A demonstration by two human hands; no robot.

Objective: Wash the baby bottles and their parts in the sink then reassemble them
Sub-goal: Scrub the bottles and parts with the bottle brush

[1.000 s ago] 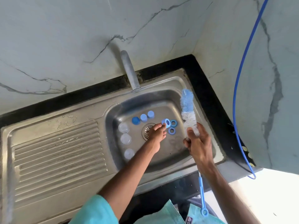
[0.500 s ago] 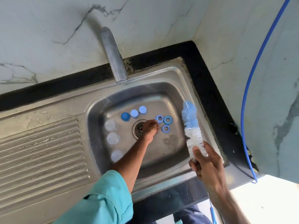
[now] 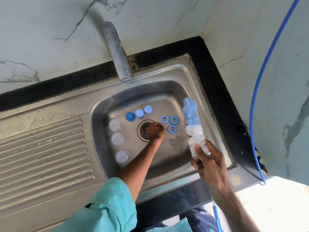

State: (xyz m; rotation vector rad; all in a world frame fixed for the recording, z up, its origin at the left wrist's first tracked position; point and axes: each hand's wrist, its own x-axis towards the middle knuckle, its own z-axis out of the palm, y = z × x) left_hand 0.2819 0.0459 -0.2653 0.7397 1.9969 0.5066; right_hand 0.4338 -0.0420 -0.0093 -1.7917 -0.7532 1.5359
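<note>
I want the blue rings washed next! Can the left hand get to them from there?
Probably yes. The left hand is down over the drain, and the blue rings lie just beside it with nothing between. The right hand holds the bottle brush off to the side.

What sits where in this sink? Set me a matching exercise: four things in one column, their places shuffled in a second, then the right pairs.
Things
1. three round blue plastic caps
2. three flat blue plastic rings
3. three clear round plastic pieces
4. blue and white bristle brush

Places
A. gripped in the right hand
B. in a row along the steel basin's side by the ribbed draining board
C. between the round metal drain and the brush
D. between the drain and the metal tap

Pairs: 1-D, 2-C, 3-B, 4-A
</note>
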